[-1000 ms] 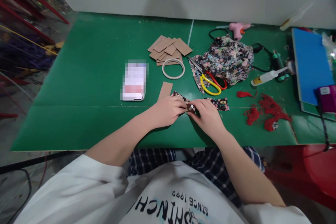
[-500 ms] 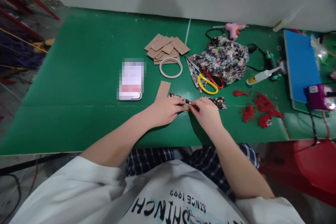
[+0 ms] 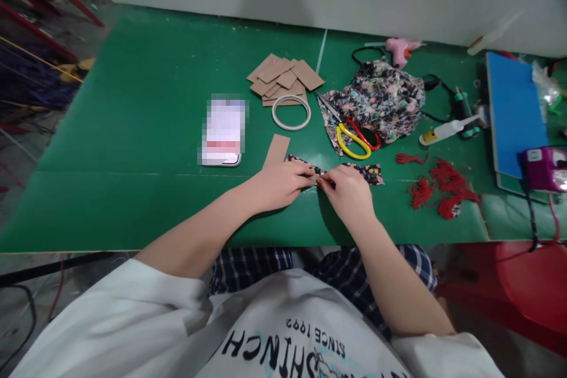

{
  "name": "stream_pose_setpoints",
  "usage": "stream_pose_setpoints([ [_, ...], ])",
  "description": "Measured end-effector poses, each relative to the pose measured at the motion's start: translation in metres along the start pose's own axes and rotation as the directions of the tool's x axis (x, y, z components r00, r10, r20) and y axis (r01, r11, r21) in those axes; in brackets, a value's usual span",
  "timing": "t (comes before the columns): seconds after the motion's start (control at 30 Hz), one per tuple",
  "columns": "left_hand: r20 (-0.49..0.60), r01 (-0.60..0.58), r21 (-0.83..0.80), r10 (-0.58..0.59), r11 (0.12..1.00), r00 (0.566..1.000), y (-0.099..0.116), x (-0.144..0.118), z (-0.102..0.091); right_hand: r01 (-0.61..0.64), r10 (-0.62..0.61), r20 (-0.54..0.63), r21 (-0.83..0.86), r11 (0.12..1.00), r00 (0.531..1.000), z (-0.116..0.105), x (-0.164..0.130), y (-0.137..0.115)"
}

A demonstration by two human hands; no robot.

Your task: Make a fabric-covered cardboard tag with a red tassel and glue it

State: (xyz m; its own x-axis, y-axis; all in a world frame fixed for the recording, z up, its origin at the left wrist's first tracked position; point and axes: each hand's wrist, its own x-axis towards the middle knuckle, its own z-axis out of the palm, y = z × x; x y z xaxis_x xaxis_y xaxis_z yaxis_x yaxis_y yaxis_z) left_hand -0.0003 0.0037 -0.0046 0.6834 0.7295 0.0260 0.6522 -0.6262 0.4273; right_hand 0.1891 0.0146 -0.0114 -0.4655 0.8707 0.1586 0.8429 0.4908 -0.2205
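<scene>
Left hand [image 3: 286, 185] laid palm-down over the left part of a narrow dark floral-print cloth strip [image 3: 373, 173]; its fingers rest together on top, can't tell if they grip. Right hand [image 3: 352, 192]: thumb and index finger closed in a pinch on the strip's near edge, around its middle. Fingertips of both hands nearly meet there. Strip lies flat-ish on the green smooth-topped counter [image 3: 133, 207], near the front edge, both ends showing past the hands.

Tan rectangular cardboard piece [image 3: 277, 149] just beyond left hand, partly covered by it. White-framed phone [image 3: 224, 130], screen blurred, further left. Beyond the hands: off-white tape ring [image 3: 290, 128] at a heap of tan cardboard rectangles [image 3: 283, 74]. Scissors with yellow and red handles [image 3: 339, 136] lie on a crumpled floral cloth [image 3: 387, 100]. Red yarn bundles [image 3: 449, 177] right of the strip.
</scene>
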Motion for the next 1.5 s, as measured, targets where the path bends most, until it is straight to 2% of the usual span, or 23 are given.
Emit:
stream_pose_setpoints([
  [0.37,-0.024,-0.017,0.000,0.017,1.000,1.000,0.000,0.000,-0.001,0.006,-0.008,-0.042,-0.041,0.999,0.999,0.005,-0.003,-0.007],
  [0.73,-0.053,-0.037,0.037,0.039,0.999,0.998,0.000,0.000,0.001,-0.023,0.025,-0.018,0.099,0.995,1.000,0.003,-0.003,0.000],
  [1.07,-0.057,-0.033,0.036,0.035,0.999,0.998,0.000,0.000,0.001,-0.018,0.020,-0.022,0.092,0.996,1.000,0.003,-0.003,0.000],
  [1.5,-0.036,-0.022,0.023,0.023,0.999,0.999,0.001,0.000,0.000,0.093,-0.095,-0.110,-0.024,0.995,0.989,0.011,-0.005,0.000],
])
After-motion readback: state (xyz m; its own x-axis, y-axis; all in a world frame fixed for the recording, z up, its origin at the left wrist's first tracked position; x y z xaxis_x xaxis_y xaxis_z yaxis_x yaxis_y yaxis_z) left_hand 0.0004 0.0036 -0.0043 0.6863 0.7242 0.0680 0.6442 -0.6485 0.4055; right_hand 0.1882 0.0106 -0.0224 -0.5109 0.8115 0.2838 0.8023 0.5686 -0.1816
